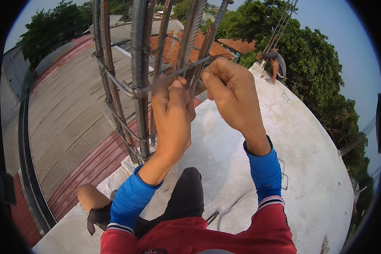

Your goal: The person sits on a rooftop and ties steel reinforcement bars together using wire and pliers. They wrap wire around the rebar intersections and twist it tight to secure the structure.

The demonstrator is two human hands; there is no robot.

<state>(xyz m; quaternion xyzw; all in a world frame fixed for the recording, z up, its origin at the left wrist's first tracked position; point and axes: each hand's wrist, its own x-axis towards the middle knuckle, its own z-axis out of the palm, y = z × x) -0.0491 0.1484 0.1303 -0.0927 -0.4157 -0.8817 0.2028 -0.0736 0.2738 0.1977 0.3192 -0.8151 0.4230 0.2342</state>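
A cage of upright steel rebars [140, 63] rises ahead of me, ringed by thinner steel stirrups [114, 82]. My left hand [174, 108] is at the near right corner of the cage, just below a stirrup bar, with its thumb and fingers pinched together. To its right, my right hand [231, 85] is raised beside the end of that stirrup, its thumb pressed against the curled fingers. Whether either hand pinches a thin wire cannot be made out. A tool with dark handles [212, 217] lies on the concrete by my waist, near a bundle of thin wire [235, 203].
I am on a pale concrete slab [304, 143] with loose bent stirrups [284, 174]. Its left edge borders a lower corrugated roof [70, 120]. A co-worker [275, 63] crouches at the far end beside another rebar column [279, 27]. Trees line the right side.
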